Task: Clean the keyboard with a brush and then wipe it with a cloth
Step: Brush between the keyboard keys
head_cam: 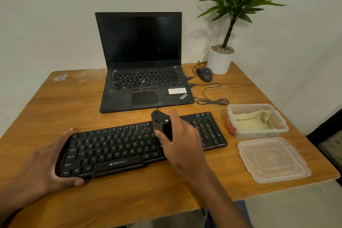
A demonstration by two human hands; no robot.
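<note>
L hand (44,164) grips left end of black keyboard (114,150), thumb on front edge, fingers round the far corner. R hand (182,135) curled round black brush (162,125), held over kbd middle; bristles not visible. Kbd lies on wooden table (55,105) just in front of laptop (142,72). Cloth (253,118) sits in open plastic container (277,129) to the right, lid (272,159) beside it.

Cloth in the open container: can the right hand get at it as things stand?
Probably not yet: the right hand grips the brush. Otherwise the way looks free; the cloth lies in the lidless container.
</note>
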